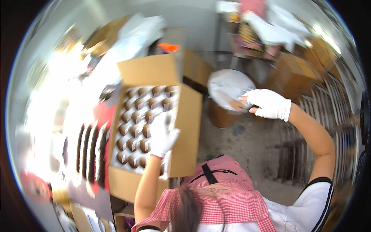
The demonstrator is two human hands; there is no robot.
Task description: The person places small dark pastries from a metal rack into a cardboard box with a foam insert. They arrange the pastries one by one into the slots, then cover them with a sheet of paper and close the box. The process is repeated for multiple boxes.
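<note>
An open cardboard box (185,133) stands at my left, holding a white tray (116,154) with rows of round brown pieces (136,116), each with a pale mark at its side. My left hand (161,135), in a white glove, lies over the right-hand rows. Its thumb stands apart and its fingers stretch forward, though they are blurred and washed out. To the right, my right hand (266,103), gloved with some fingertips bare, hovers by a round bin (222,118) covered by whitish plastic (228,83). Its thumb and forefinger are apart, with nothing visible between them.
Left of the box, several dark curved strips (91,152) stand in a row on a brightly lit worktop. Behind the bin are cardboard boxes (291,75) and a cluttered table (253,52). Stacked racks (328,104) line the right side. An orange object (168,48) sits beyond the box.
</note>
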